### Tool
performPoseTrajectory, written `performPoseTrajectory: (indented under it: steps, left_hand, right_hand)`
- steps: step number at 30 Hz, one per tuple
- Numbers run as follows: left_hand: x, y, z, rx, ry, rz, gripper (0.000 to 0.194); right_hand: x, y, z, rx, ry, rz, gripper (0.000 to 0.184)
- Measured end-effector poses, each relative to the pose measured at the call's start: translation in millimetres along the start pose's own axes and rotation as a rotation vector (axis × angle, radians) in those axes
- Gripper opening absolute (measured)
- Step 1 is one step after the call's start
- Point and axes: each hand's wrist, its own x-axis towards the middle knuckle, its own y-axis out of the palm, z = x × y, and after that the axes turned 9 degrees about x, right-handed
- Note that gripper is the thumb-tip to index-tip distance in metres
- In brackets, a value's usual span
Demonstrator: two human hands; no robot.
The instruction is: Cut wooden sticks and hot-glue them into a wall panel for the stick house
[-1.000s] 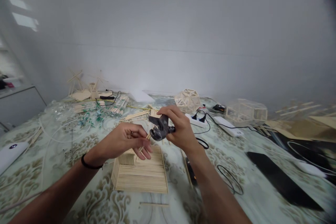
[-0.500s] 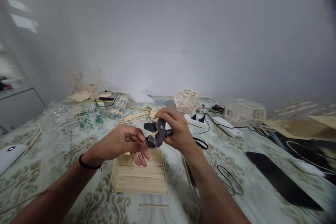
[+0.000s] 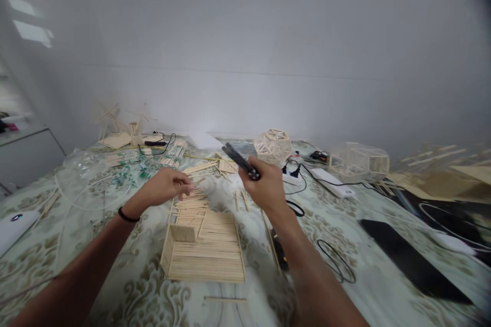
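Observation:
My right hand (image 3: 267,187) is closed round the handles of black cutting pliers (image 3: 238,159), whose head points up and to the left above the table. My left hand (image 3: 165,185) is curled with its fingertips pinched just above a loose pile of short wooden sticks (image 3: 191,200); what the fingers hold I cannot make out. In front of both hands lies a flat stick-built panel (image 3: 209,250) with a small upright wall at its left corner.
The patterned tablecloth (image 3: 115,225) carries stick models (image 3: 273,146), a clear box (image 3: 358,161), a white power strip (image 3: 286,176) with black cables, a black tablet (image 3: 414,263), green-tipped sticks (image 3: 134,171) and a white device (image 3: 15,222) at the left.
The hands have parted. My right hand lifted the pliers up and away, and my left hand moved left and back over the stick pile. The stick held between them is gone from view.

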Motion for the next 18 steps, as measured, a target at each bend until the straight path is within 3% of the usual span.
performPoseTrajectory:
  steps: [5, 13, 18]
  left_hand:
    - [22.8, 17.8, 42.3, 0.281, -0.026, 0.055, 0.035]
    - [54.1, 6.8, 107.5, 0.585, -0.167, -0.167, 0.036]
    - [62.2, 15.1, 124.5, 0.690, -0.231, -0.201, 0.036]
  right_hand:
    - [4.2, -5.7, -1.3, 0.029, 0.138, -0.002, 0.027]
    - [10.0, -9.2, -2.2, 0.081, 0.212, 0.017, 0.032]
    - [12.4, -5.4, -3.6, 0.092, 0.230, 0.029, 0.035]
